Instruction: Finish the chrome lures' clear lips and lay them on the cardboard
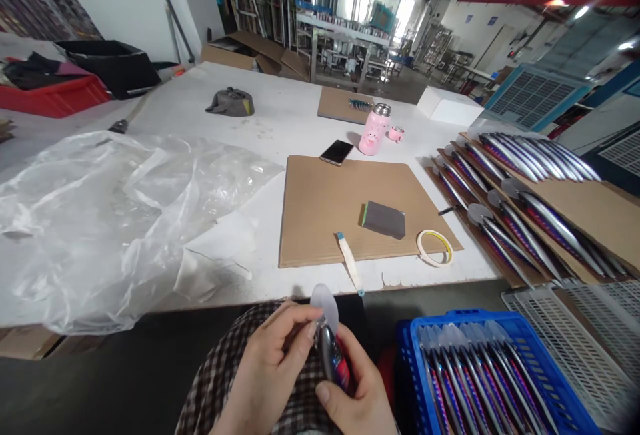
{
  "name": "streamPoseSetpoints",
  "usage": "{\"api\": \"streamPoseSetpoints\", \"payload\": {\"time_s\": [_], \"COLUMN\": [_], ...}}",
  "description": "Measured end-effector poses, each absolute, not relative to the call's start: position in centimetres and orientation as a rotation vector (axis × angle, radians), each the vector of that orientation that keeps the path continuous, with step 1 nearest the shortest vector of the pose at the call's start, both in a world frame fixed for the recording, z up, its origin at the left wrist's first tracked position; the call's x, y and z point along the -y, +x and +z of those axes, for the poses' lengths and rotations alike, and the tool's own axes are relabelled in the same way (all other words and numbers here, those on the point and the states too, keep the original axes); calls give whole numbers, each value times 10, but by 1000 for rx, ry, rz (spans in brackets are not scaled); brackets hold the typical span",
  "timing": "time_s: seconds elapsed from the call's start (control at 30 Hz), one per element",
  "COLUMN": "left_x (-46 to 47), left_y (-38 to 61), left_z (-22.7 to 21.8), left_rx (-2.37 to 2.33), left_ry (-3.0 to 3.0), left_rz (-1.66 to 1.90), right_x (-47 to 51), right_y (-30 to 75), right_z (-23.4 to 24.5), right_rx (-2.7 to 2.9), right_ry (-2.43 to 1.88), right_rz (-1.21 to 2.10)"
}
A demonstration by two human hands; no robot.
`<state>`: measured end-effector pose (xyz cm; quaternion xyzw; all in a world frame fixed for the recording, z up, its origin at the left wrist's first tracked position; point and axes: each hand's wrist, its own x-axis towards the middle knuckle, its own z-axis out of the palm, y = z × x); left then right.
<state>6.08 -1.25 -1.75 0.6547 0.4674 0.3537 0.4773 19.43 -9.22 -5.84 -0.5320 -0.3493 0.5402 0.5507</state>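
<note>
The right hand (357, 381) was nearest – its fingers were wrapped round the body of a lure (333, 355), with the thumb across the lower part. The left hand (273, 361) had its thumb and forefinger pinched together at the lure's nose, beside the base of the clear lip (325, 303). The lure was tilted, lip upward, above a lap in checked cloth (210, 391), just in front of the table (295, 128).

On the near table edge lay a white strip (349, 260) with blue-green ends, its far part on a cardboard sheet (325, 201). A dark block (384, 220) rested on the same sheet, and a roll of tape (436, 263) lay at its near right corner. To the right of the lap, a blue basket (467, 315) held a row of lures side by side; above it, more lures (550, 221) were spread over layers of cardboard.

Farther back were a phone (337, 152), a pink bottle (374, 131) and a small pink cap (397, 133) – and on the left, a crumpled plastic bag (115, 208) covered much of the table
</note>
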Motion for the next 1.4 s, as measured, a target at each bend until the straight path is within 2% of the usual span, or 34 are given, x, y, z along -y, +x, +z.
{"api": "streamPoseSetpoints", "payload": {"time_s": [0.17, 0.33, 0.53, 0.83, 1.17, 1.4], "left_x": [13, 15, 14, 17, 16, 18], "left_y": [59, 59, 62, 64, 65, 62], "left_z": [-18, -21, -15, -12, -8, -9], "left_rx": [-1174, -1211, -1164, -1206, -1239, -1202], "left_ry": [1651, 1501, 1705, 1673, 1801, 1771], "left_rz": [872, 886, 936, 997, 1052, 1076], "right_x": [88, 89, 89, 87, 91, 86], "right_y": [193, 193, 195, 194, 186, 188], "right_z": [-46, -48, -50, -48, -46, -44], "right_rx": [739, 720, 791, 708, 697, 593], "right_ry": [-1067, -1087, -1140, -997, -1067, -930], "right_rz": [1392, 1406, 1330, 1487, 1326, 1482]}}
